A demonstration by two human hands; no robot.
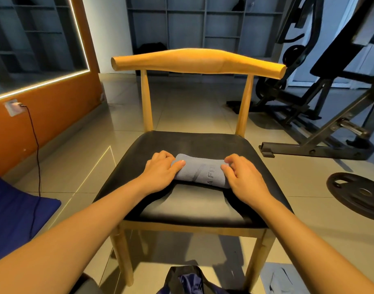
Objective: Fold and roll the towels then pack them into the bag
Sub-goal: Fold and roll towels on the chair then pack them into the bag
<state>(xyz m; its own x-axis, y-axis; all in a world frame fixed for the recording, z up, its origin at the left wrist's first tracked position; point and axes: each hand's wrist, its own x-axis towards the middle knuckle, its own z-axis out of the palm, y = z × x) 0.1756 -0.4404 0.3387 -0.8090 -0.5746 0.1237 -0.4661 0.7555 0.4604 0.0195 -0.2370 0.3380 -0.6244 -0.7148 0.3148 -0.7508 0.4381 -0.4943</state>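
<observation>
A grey-blue towel (201, 171), rolled into a short thick cylinder with dark lettering on it, lies across the middle of the black chair seat (194, 206). My left hand (160, 171) grips its left end, fingers curled over the top and thumb along the front. My right hand (244, 177) grips the right end with curled fingers. A dark blue and black bag (187, 280) sits on the floor at the bottom edge, below the seat's front.
The wooden chair's backrest (197, 61) rises behind the seat. Gym machines (321, 98) and a weight plate (358, 194) stand at the right. Blue fabric (16, 213) lies at the left beside an orange wall with a plugged-in cable (36, 158).
</observation>
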